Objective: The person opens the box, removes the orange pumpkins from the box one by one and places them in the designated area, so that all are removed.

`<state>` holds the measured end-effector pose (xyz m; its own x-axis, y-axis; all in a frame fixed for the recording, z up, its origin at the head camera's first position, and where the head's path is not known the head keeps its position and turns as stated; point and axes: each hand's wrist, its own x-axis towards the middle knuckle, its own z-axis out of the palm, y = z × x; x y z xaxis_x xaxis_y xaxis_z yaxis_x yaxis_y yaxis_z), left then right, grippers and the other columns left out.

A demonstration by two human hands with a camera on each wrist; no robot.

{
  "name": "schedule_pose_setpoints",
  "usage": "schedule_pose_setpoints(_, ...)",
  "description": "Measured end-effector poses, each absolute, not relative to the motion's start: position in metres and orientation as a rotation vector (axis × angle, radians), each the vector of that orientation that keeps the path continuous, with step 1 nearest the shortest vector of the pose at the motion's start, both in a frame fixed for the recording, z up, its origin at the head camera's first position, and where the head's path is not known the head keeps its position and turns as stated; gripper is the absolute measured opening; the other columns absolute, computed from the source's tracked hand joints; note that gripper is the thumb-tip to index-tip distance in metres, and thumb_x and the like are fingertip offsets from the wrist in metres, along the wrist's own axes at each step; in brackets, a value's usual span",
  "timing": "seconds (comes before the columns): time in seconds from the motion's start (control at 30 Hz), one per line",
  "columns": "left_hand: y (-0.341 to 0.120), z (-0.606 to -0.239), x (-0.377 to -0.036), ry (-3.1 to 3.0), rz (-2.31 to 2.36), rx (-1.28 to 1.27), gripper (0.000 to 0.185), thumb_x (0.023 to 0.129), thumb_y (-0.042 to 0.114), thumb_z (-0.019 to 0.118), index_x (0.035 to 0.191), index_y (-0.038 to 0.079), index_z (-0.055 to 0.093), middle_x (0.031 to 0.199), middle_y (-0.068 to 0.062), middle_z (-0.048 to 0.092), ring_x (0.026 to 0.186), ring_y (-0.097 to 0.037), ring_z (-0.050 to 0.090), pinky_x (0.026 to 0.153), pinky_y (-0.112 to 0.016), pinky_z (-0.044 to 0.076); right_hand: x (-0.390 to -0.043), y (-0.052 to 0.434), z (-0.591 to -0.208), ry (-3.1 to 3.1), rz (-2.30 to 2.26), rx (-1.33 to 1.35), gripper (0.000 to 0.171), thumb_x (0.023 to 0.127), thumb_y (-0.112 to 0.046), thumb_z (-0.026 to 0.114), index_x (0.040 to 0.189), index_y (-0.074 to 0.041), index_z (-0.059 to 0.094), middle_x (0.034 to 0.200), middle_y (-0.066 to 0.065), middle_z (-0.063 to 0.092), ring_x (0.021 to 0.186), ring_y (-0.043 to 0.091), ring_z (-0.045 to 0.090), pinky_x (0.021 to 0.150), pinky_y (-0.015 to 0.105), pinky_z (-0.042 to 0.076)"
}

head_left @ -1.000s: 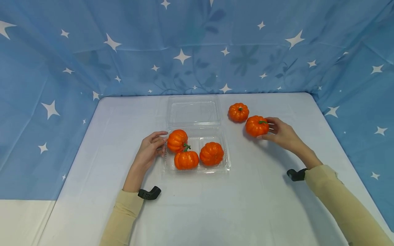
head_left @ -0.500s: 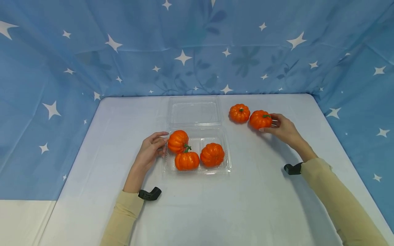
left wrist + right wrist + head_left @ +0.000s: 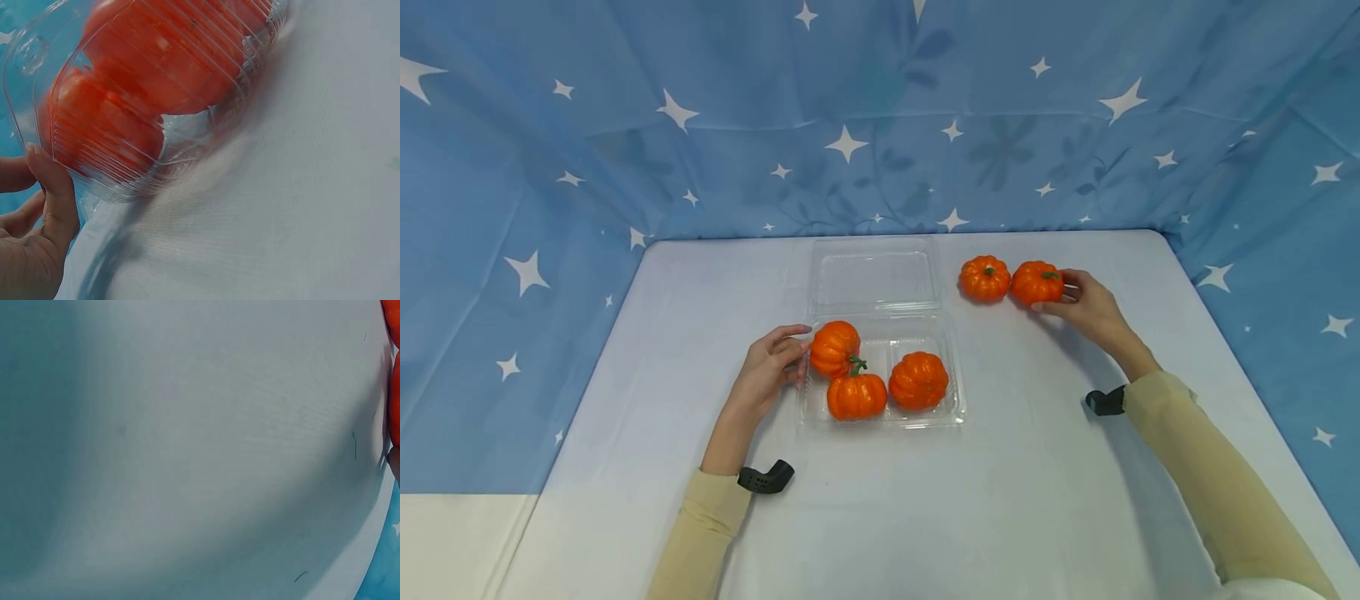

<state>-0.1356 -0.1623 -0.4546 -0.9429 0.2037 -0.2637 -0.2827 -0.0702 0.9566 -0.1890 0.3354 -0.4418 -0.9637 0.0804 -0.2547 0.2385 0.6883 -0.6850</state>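
While the left hand [image 3: 765, 371] steadies the clamshell tray [image 3: 957, 398], the right hand [image 3: 1086, 307] should release its gripped pumpkin [image 3: 1036, 282] gently at upper right.

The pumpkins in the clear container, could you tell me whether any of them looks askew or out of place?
One does: the back-left pumpkin lies tipped on its side against the container wall by the left hand; the front pumpkin sits upright.
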Motion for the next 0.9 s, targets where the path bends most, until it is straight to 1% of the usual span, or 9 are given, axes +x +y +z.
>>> schedule_pose_setpoints(0.23, -0.1626, -0.4564, -0.1345, 1.886, 2.092, -0.078, 0.036, 0.098, 0.014, 0.056, 0.132, 0.003, 0.050, 0.077, 0.001, 0.060, 0.056, -0.014, 0.051, 0.048, -0.023, 0.047, -0.1911, 0.3334, -0.4434, 2.712, -1.140, 0.249, 0.101, 0.084, -0.044, 0.074, 0.154, -0.004, 0.013, 0.158, 0.023, 0.022, 0.140, 0.044, 0.033, 0.109, 0.056, 0.037)
schedule_pose_setpoints(0.43, -0.1632, -0.4566, -0.1332, 1.895, 2.096, -0.088, 0.035, 0.098, 0.013, 0.056, 0.131, 0.003, 0.050, 0.078, 0.001, 0.060, 0.056, -0.013, 0.051, 0.047, -0.023, 0.046, -0.1919, 0.3305, -0.4432, 2.734, -1.097, 0.176, 0.101, 0.086, -0.039, 0.073, 0.155, -0.005, 0.009, 0.157, 0.025, 0.022, 0.138, 0.045, 0.035, 0.108, 0.058, 0.037)
schedule_pose_setpoints(0.6, -0.1626, -0.4557, -0.1332, 1.888, 2.097, -0.089, 0.036, 0.098, 0.013, 0.056, 0.132, 0.003, 0.050, 0.082, 0.001, 0.062, 0.056, -0.013, 0.051, 0.048, -0.024, 0.046, -0.1900, 0.3293, -0.4420, 2.711, -1.093, 0.174, 0.109, 0.084, -0.041, 0.074, 0.156, -0.009, 0.000, 0.158, 0.026, 0.018, 0.138, 0.047, 0.034, 0.109, 0.059, 0.035)
schedule_pose_setpoints(0.73, -0.1622, -0.4565, -0.1349, 1.885, 2.096, -0.089, 0.037, 0.098, 0.015, 0.057, 0.133, 0.003, 0.050, 0.082, 0.000, 0.061, 0.057, -0.014, 0.051, 0.049, -0.025, 0.046, -0.1875, 0.3297, -0.4400, 2.730, -1.101, 0.176, 0.113, 0.084, -0.041, 0.075, 0.156, -0.011, -0.006, 0.158, 0.027, 0.017, 0.137, 0.048, 0.034, 0.108, 0.061, 0.035)
schedule_pose_setpoints(0.9, -0.1636, -0.4568, -0.1356, 1.893, 2.089, -0.086, 0.040, 0.099, 0.015, 0.056, 0.135, 0.002, 0.048, 0.080, 0.000, 0.060, 0.059, -0.014, 0.050, 0.050, -0.024, 0.046, -0.1824, 0.3259, -0.4336, 2.821, -1.043, 0.159, 0.114, 0.082, -0.047, 0.075, 0.156, -0.010, -0.003, 0.158, 0.027, 0.017, 0.136, 0.050, 0.031, 0.107, 0.065, 0.034)
